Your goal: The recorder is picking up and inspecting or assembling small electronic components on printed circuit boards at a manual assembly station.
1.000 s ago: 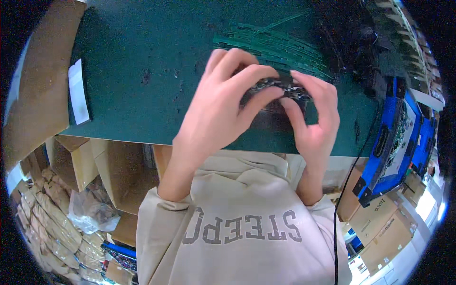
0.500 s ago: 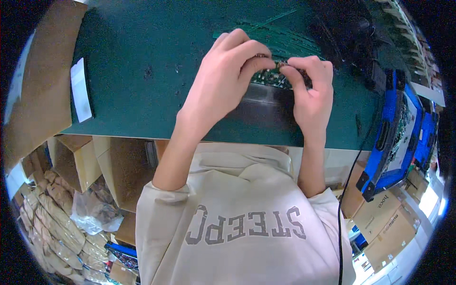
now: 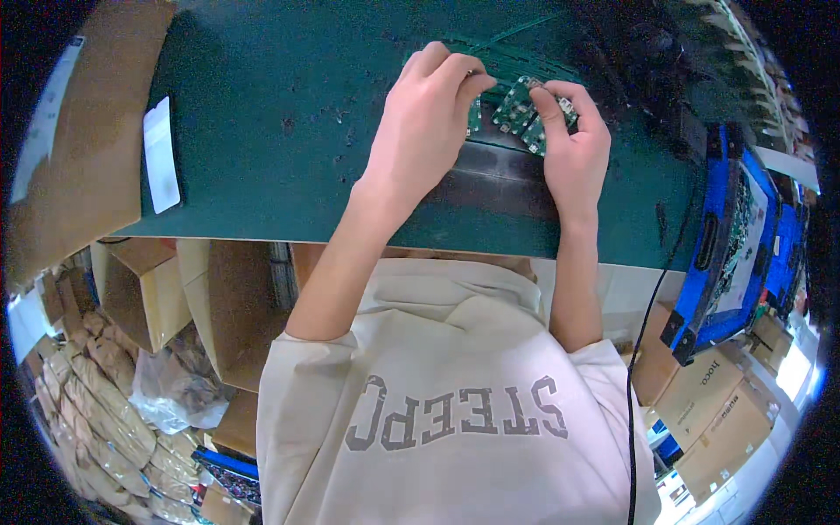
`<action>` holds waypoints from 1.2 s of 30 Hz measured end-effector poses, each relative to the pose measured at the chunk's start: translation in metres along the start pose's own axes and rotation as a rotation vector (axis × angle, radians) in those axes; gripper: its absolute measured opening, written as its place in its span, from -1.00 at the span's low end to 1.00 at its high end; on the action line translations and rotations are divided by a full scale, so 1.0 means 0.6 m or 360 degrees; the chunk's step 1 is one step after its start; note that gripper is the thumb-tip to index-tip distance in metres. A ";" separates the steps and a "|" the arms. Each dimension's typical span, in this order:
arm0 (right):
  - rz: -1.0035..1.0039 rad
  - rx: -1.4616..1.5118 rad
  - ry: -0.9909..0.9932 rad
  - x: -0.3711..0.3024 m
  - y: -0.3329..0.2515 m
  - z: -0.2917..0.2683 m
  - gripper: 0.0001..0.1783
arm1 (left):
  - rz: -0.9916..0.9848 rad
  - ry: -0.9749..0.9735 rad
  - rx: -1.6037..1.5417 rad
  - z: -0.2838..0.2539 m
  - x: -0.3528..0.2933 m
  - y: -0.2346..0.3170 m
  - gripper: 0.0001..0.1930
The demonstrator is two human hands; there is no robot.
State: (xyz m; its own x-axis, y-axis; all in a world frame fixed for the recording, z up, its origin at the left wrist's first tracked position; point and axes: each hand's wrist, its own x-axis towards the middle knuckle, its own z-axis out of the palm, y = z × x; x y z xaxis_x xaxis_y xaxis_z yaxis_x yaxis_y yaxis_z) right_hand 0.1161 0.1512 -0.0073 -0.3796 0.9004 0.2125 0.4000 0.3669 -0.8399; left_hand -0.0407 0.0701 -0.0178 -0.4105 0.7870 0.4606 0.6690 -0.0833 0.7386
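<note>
A green circuit board panel (image 3: 514, 108) dotted with small components is pinched between the thumb and fingers of my right hand (image 3: 579, 144). It is tilted and seems to be made of smaller boards side by side. My left hand (image 3: 426, 118) is closed on another green circuit board piece (image 3: 474, 116), mostly hidden behind its fingers. A gap separates the two pieces. Just below them on the near side lies a dark grey block (image 3: 497, 168) with a scuffed top. Thin green strips (image 3: 525, 63) lie heaped beyond my hands.
The green work surface (image 3: 254, 131) carries small dark scraps. A white phone-like slab (image 3: 161, 156) lies at left by a cardboard box (image 3: 79, 131). At right stand blue trays (image 3: 713, 254) with boards, a black cable (image 3: 632, 385) and dark clutter (image 3: 643, 70).
The circuit board between my hands has come apart into two pieces. My right hand has raised and tilted its piece, while my left hand has shifted slightly away from it.
</note>
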 end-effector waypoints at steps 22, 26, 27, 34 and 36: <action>0.0044 -0.0057 -0.0057 -0.003 -0.002 0.002 -0.79 | 0.0163 0.0107 0.0660 0.042 -0.001 -0.016 -0.96; -0.0017 -0.0034 0.0004 -0.003 0.000 0.003 -0.79 | 0.0149 0.0172 0.0493 0.029 0.000 -0.019 -0.96; -0.0075 -0.0023 0.0066 -0.004 0.002 0.003 -0.78 | 0.0160 0.0206 0.0463 0.021 0.003 -0.020 -0.95; -0.0084 0.0315 0.0629 -0.013 -0.040 -0.013 -0.81 | -0.0749 0.0345 -0.0479 -0.027 0.014 0.049 -0.79; 0.0090 0.0925 0.0336 -0.024 -0.072 -0.011 -0.86 | -0.1070 0.0607 -0.1174 -0.038 0.000 0.066 -0.69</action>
State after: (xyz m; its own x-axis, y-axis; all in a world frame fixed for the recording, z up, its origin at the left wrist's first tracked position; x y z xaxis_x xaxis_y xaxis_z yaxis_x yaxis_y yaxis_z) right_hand 0.1097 0.1237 0.0292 -0.1741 0.9633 0.2041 -0.1277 0.1834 -0.9747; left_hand -0.0279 0.0528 0.0226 -0.8076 0.5767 -0.1229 -0.2548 -0.1534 0.9548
